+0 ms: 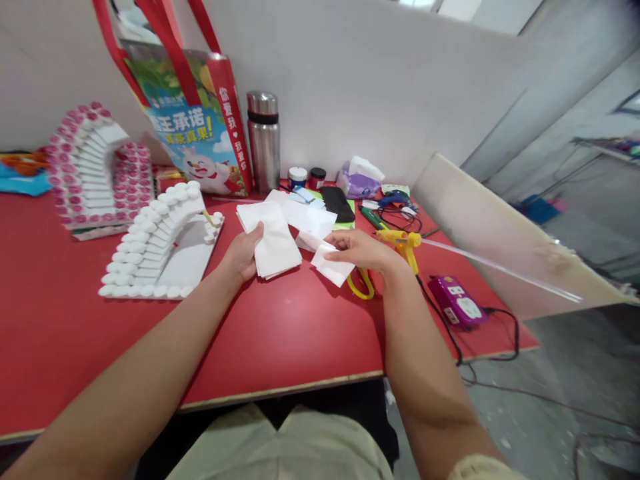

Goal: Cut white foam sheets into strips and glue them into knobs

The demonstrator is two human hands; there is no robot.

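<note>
My left hand point(244, 255) grips a stack of white paper sheets point(273, 243) by its left edge, thumb on top. In my right hand point(357, 249) a smaller folded white paper point(334, 267) is pinched between thumb and fingers. More white sheets point(305, 217) lie on the table behind both hands. Yellow-handled scissors point(364, 287) rest beneath the right wrist, their blades hidden. To the left of my left hand stands a white stair-shaped model point(155, 247) edged with white round pieces. Just right of my right hand is a yellow glue gun point(404, 243) with a long clear glue stick point(500, 270).
Behind stand a pink-flowered stair model point(95, 173), a printed bag point(195, 127), a steel bottle point(264, 143), small jars point(297, 177) and a purple tissue pack point(357, 181). A purple power box point(456, 303) with cables sits near the right edge of the red table point(290, 340).
</note>
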